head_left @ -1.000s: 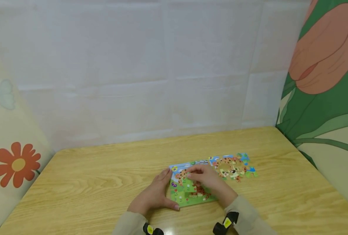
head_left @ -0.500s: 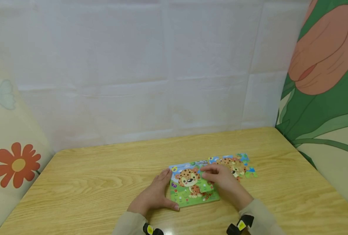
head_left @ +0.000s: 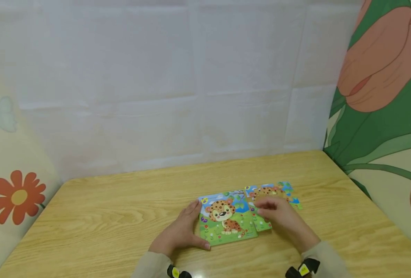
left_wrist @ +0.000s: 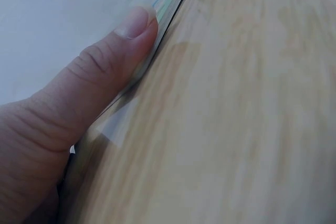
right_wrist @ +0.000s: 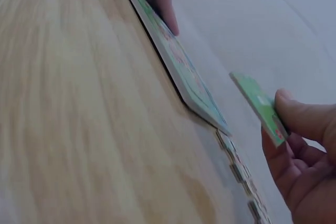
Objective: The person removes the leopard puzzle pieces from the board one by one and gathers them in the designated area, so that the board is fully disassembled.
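Observation:
A square picture board [head_left: 238,226] with a spotted leopard cub on grass lies on the table. My left hand [head_left: 181,229] rests at its left side, fingers along the left edge and thumb stretched along the front edge. In the left wrist view the thumb [left_wrist: 100,66] lies against the board's rim. My right hand [head_left: 283,216] pinches a green jigsaw piece [right_wrist: 257,103] between thumb and fingers, raised off the table to the right of the board. Behind that hand lies a partly joined jigsaw [head_left: 286,189] with a similar cub, partly hidden by the hand.
The wooden table [head_left: 122,216] runs back to a white cloth [head_left: 156,85]. Flower-printed panels stand at both sides, with a red flower [head_left: 16,197] at the left and a large tulip [head_left: 379,58] at the right.
My right hand has moved rightward with the green jigsaw piece, from over the picture board to the front of the joined jigsaw. The cub picture is uncovered. The left hand stays in place.

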Motion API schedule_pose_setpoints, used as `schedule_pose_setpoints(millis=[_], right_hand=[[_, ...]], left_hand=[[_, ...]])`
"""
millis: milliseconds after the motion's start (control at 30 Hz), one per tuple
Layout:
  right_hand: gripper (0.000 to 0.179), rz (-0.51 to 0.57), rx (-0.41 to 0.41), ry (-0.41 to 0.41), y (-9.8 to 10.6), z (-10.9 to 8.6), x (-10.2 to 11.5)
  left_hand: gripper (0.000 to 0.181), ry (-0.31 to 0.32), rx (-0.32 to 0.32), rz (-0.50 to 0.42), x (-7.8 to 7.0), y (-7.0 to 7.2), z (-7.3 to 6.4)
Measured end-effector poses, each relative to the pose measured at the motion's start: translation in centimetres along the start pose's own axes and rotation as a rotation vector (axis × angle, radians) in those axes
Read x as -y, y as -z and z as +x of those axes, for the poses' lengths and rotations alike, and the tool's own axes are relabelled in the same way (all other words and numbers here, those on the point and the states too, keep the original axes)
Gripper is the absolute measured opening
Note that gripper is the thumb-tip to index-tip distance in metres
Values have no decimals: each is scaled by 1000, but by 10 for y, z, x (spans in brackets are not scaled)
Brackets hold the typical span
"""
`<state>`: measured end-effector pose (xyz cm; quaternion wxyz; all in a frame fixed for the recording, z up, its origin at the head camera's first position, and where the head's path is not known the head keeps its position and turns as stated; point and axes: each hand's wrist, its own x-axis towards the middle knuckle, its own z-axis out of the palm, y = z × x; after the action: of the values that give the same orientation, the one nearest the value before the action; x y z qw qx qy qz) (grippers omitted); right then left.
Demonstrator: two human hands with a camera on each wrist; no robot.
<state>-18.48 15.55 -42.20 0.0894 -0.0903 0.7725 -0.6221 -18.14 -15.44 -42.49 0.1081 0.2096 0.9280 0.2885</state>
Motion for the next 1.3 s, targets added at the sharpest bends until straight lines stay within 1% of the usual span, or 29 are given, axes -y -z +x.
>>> schedule_pose_setpoints(millis=[100, 233, 333, 367, 433, 500, 600, 667, 733, 900, 1067, 1300], right_hand=[[25, -74, 23, 10, 6, -3, -1], [26, -117, 47, -21, 10, -6, 0], [27, -163, 42, -4, 9, -7, -2], [27, -196, 36, 17, 9, -7, -3], [26, -277, -3, 40, 7, -6, -4], [23, -357, -50, 38, 4, -6, -3], [21, -459, -126, -13, -2, -6, 0], [20, -500, -162, -41, -6, -7, 1], [19, -532, -188, -51, -8, -8, 2], [22, -585, -218, -24, -12, -9, 4], [25, -615, -221, 11, -14, -10, 7], [24, -617, -222, -5, -15, -8, 7]], left_hand=[[128, -3, -2, -3, 1, 0, 0], [128, -7, 0, 0, 2, -1, 0], [129, -10, 1, 6, 2, -2, 0], [129, -11, 0, 8, 3, -2, 1], [129, -11, 0, 9, 2, -1, 1], [129, -8, 2, 9, 2, -1, 1], [129, -4, 6, 6, 2, 0, 0], [128, -6, 6, 3, 2, -1, 0], [128, -6, 6, 3, 2, -1, 0], [128, -4, 5, 6, 2, 0, 0], [128, -1, 0, -2, 1, 1, 0], [127, 10, 3, -8, 0, 1, 0]])
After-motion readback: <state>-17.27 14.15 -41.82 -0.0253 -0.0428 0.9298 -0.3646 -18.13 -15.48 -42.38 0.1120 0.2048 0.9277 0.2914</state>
